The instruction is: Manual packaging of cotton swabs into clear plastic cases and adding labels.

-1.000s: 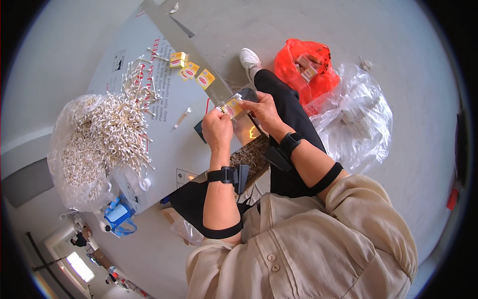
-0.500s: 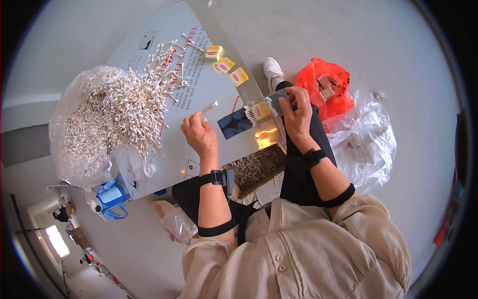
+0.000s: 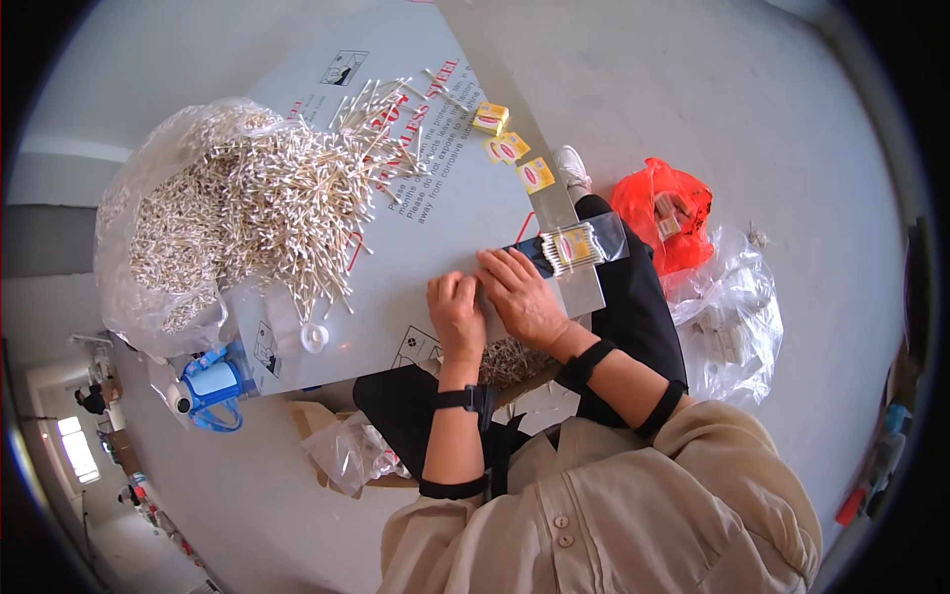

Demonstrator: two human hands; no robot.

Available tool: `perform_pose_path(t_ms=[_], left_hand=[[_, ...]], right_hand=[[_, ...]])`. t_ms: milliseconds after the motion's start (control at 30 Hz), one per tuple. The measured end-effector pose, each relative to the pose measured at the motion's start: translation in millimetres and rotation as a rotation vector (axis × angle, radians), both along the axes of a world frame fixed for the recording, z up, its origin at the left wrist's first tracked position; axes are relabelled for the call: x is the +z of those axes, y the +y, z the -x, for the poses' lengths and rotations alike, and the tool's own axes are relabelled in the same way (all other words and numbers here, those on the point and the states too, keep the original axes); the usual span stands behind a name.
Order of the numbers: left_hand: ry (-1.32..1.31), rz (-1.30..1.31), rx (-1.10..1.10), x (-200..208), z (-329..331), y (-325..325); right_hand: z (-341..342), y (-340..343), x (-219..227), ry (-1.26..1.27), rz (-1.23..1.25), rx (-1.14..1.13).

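My left hand [image 3: 457,315] is over the near part of the table, its fingers curled inward; whatever they hold is hidden. Beside it, almost touching, my right hand [image 3: 526,302] has its fingers bent down and close together, and I cannot see what is under them. Just beyond the right hand lies a flat pack of cotton swabs [image 3: 586,245], a row of white-tipped sticks with a yellow card on it, in a clear plastic sleeve [image 3: 616,236] with a dark end. The sleeve reaches past the table's right edge.
A clear bag spills a big heap of cotton swabs [image 3: 287,198] on the left. Several yellow cards [image 3: 535,175] lie near the table's [image 3: 386,287] far right edge. On the floor are a red bag [image 3: 648,208] and a clear bag [image 3: 737,317]. A blue bottle [image 3: 213,384] stands left.
My right hand has let go of the sleeve's outer end and come left, beside my left hand. The loose swab at my left fingertips no longer shows. The view has shifted.
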State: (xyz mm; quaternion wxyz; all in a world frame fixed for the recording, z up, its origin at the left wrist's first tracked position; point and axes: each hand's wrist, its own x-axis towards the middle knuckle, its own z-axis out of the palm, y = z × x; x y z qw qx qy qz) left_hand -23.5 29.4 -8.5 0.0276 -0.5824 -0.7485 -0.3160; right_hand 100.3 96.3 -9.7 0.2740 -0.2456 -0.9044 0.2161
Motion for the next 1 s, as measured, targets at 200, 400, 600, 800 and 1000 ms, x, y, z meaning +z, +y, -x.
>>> perform_pose_path(t_ms=[200,400,600,800,1000], left_hand=[[-0.021,-0.022,-0.012,8.3,9.3,1.1],[-0.294,0.412,-0.077,18.7,45.8,23.9],[-0.034,0.079,0.108,20.5,90.8,107.2],[0.214,0.133,0.131,-6.0,101.7,145.0],[0.16,0.154,0.065,-13.0,85.0,101.1]], right_hand=[[-0.8,-2.8,-2.0,-0.026,0.024,-0.007],[-2.7,-0.5,-1.1,-0.094,-0.034,0.023],[-0.3,0.2,2.4,-0.08,0.03,0.034],[1.5,1.5,11.7,-0.076,0.081,0.035],[0.4,2.7,7.1,-0.05,0.074,0.03]])
